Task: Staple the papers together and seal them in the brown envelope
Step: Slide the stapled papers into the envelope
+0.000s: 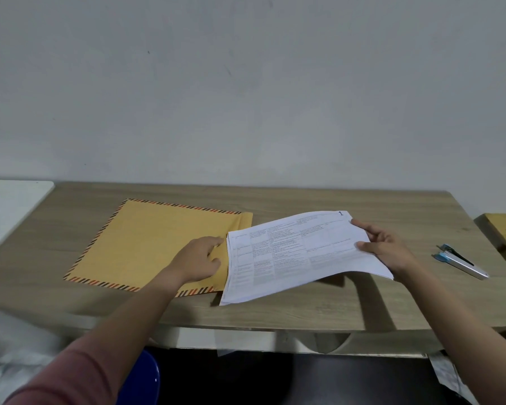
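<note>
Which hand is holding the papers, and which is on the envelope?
The right hand grips the papers by their far right edge; the left hand rests on the envelope at its opening.

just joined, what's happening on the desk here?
A person is loading a stack of printed papers into a brown envelope with a striped border, lying flat on the wooden table. The right hand grips the stack's right edge and angles its left edge at the envelope's open end, where the left hand rests. The papers look still mostly outside. A stapler lies on the table to the right, untouched. Whether the papers are stapled cannot be told.
</note>
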Motion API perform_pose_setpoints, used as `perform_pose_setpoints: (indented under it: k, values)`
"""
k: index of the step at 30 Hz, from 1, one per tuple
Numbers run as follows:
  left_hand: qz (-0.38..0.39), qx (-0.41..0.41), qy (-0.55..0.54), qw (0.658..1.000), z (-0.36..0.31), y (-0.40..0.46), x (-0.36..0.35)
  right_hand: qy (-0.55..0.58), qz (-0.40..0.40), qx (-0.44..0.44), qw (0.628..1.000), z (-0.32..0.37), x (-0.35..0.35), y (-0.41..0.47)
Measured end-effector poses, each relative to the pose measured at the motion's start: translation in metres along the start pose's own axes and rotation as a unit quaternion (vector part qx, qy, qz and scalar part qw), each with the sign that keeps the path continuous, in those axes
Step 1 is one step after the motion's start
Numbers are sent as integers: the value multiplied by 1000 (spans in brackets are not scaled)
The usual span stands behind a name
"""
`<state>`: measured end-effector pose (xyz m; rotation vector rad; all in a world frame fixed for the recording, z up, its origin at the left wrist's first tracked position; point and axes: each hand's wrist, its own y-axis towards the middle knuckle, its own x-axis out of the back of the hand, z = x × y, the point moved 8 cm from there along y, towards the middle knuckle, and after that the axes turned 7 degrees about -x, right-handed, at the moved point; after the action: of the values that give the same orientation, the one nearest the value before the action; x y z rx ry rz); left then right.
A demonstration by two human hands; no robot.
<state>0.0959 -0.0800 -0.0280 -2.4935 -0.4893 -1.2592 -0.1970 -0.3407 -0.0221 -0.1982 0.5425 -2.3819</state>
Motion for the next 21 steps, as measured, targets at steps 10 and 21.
perform_pose_setpoints:
  k: [10, 21]
  values:
    - [84, -19, 64, 994, -13, -6, -2, 27, -27, 19, 999, 4, -12, 9]
    - [154, -9, 90, 984, -18, -5, -10, -11, -80, 105, 991, 9, -26, -9]
